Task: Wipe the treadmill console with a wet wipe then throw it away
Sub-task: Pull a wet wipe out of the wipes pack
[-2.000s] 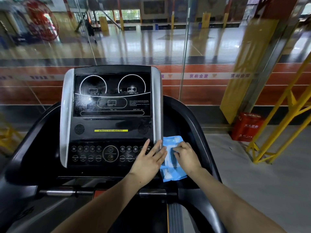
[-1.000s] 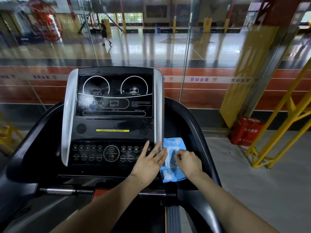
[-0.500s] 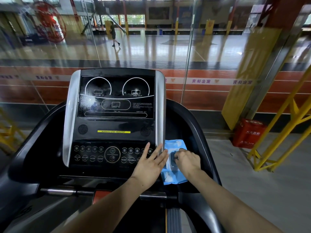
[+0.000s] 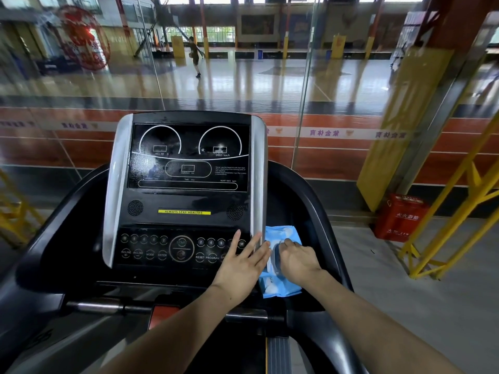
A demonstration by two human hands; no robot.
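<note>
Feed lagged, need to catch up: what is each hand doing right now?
Left hand: open, fingers straight, resting on the console edge.
Right hand: fingers curled on the wet wipe pack, at its flap.

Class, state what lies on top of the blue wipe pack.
The right hand lies on the blue wipe pack, fingers curled at its opened flap. Any wipe beneath is hidden.

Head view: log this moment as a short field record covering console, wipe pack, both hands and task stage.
console: treadmill console, upright, display dark
wipe pack: blue wet wipe pack lying in the tray right of the console
left hand: left hand flat, fingers straight, resting on the console's lower right corner beside the pack
right hand: right hand on the pack, fingers curled at its opening flap
task stage: no wipe visibly pulled out; console not yet wiped
background: red box on the floor to the right
</note>
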